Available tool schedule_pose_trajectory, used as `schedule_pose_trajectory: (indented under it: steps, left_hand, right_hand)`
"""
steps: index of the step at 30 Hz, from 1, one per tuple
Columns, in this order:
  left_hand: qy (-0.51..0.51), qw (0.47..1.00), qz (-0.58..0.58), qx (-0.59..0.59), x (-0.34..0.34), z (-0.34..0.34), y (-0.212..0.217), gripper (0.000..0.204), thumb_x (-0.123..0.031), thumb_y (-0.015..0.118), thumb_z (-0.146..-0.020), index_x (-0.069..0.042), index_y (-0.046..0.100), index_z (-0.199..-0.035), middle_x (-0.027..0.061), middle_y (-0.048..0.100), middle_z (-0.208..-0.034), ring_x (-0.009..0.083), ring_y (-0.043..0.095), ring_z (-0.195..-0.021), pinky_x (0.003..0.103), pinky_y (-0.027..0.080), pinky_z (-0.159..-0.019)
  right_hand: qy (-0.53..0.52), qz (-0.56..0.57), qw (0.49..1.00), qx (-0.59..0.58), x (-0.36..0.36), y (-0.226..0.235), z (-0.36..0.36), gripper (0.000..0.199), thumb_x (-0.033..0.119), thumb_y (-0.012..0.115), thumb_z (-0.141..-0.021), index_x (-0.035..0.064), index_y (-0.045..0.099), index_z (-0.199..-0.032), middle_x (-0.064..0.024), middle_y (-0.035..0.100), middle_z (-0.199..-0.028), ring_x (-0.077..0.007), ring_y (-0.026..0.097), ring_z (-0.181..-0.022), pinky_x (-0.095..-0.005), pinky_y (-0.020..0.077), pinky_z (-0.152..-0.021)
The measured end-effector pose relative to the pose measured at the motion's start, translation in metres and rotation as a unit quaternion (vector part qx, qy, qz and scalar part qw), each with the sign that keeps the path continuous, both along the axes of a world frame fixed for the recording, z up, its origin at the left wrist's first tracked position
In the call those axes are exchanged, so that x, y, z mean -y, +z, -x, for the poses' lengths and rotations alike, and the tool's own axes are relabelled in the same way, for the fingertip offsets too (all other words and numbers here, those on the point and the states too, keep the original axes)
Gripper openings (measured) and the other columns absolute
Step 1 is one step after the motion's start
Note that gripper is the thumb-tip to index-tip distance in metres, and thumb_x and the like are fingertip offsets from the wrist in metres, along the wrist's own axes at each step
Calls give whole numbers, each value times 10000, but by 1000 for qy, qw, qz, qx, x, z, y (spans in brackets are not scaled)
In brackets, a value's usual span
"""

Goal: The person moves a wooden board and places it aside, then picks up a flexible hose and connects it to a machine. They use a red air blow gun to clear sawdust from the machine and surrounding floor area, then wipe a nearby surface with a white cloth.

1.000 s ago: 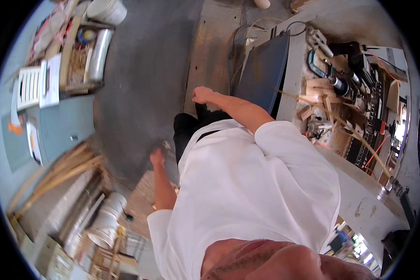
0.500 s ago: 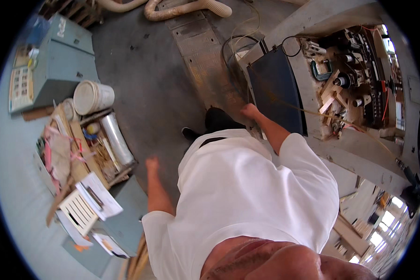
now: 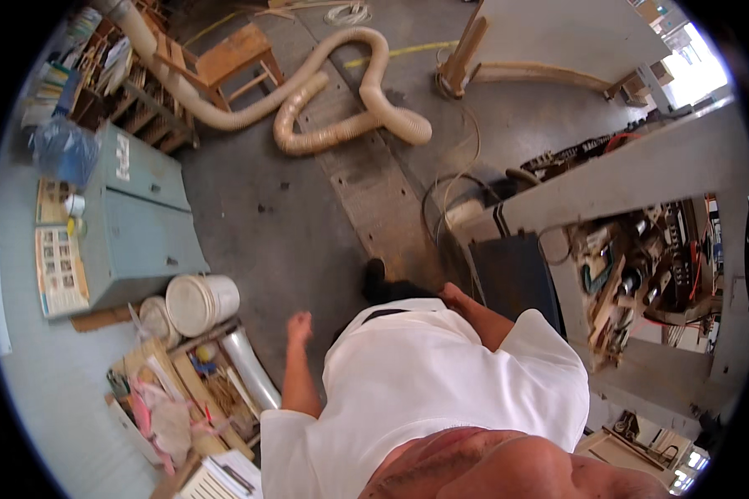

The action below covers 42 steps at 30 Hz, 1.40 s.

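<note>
My left hand (image 3: 300, 327) hangs at my left side, blurred by motion, above the grey floor. Nothing can be made out in it, and its fingers are too smeared to read. Nearest to it are a white plastic bucket (image 3: 202, 300) and a silvery roll (image 3: 253, 367) in a wooden crate. My right hand (image 3: 452, 293) hangs low by my dark trousers (image 3: 387, 287), close to a dark panel (image 3: 518, 274) on a machine. Its fingers are mostly hidden from view.
A long ribbed hose (image 3: 383, 100) lies curled across the floor ahead, by a wooden chair (image 3: 235, 54). Grey-green cabinets (image 3: 150, 229) stand at the left. At the right a large machine frame (image 3: 607, 187) holds tools and wood pieces. Cables (image 3: 477, 137) trail on the floor.
The view has shifted forward: the hose, chair and a pale board ahead now show more fully, while bucket, crate and machine sit lower. Both my hands have swung a little.
</note>
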<state>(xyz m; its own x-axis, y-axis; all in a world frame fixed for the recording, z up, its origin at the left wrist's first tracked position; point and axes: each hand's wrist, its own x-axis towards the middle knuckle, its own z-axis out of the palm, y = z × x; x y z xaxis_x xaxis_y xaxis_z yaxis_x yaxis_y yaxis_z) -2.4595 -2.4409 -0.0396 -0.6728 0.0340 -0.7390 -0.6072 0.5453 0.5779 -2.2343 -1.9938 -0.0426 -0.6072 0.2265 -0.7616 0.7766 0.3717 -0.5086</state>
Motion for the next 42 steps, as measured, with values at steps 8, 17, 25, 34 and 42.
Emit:
schedule_pose_trajectory:
  steps: [8,17,25,34,42]
  left_hand:
    - [-314,921,159,-168,-20,97,-49,357,-340,527,-843,-34,662,-965,191,653,-922,317,626,-877,412,467,-741]
    - [-297,943,130,-76,-139,415,-54,432,-405,478,-824,-22,667,-891,195,643,-966,360,606,-901,424,470,-779]
    - [-281,943,73,-163,-360,694,24,293,-298,599,-791,-19,673,-839,186,653,-854,302,640,-816,384,480,-735]
    - [-227,973,25,-37,-474,781,-22,261,-259,592,-806,-27,666,-897,62,627,-739,164,580,-642,324,469,-566]
    - [-296,947,119,48,-511,839,-90,363,-347,570,-807,-26,672,-945,222,644,-963,343,622,-916,421,480,-796]
  right_hand:
    - [-86,-105,983,-121,-159,88,308,310,262,619,-773,-2,679,-926,-108,661,-711,-209,631,-656,-357,500,-646]
    - [-204,-16,979,-12,-173,56,410,295,248,642,-791,-9,673,-932,-87,646,-705,-153,628,-674,-303,511,-585]
    - [-188,-62,979,-41,-165,-34,381,330,273,687,-723,-51,683,-784,-133,669,-742,-225,630,-699,-383,486,-639]
    - [-364,1,931,-12,-351,-19,575,229,193,645,-725,-8,693,-823,-118,635,-667,-168,596,-609,-335,469,-537]
    - [-414,-5,898,-148,-548,95,777,401,277,610,-840,-32,587,-1094,-104,647,-871,-163,626,-772,-288,494,-626]
